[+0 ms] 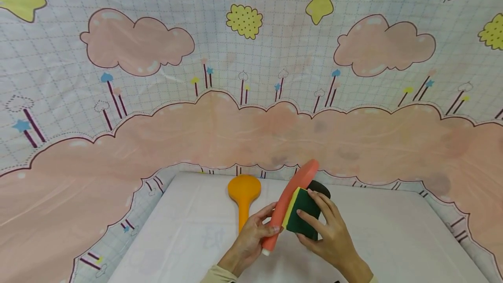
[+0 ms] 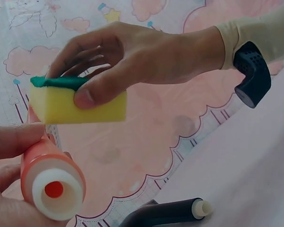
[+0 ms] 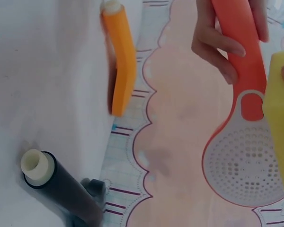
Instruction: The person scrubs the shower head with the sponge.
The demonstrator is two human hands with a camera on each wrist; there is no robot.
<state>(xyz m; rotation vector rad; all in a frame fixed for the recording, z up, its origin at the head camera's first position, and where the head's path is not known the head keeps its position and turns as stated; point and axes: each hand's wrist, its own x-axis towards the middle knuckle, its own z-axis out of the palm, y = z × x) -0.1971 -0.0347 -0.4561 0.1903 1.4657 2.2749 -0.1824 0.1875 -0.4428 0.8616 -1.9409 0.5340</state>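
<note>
covering table (image 1: 188, 230), cartoon cloud cloth (image 1: 251, 130)

Left hand (image 1: 251, 235) grips the strainer spoon (image 1: 292, 200) by its handle, raised over the table (image 1: 188, 239), bowl end tilted up and away. Right hand (image 1: 328, 230) presses the sponge (image 1: 302, 213) against the spoon's right side. Behind and left, a second spoon (image 1: 243, 195) lies flat on the table. Behind the sponge, a third utensil (image 1: 320, 188) lies on the table, mostly hidden
</note>
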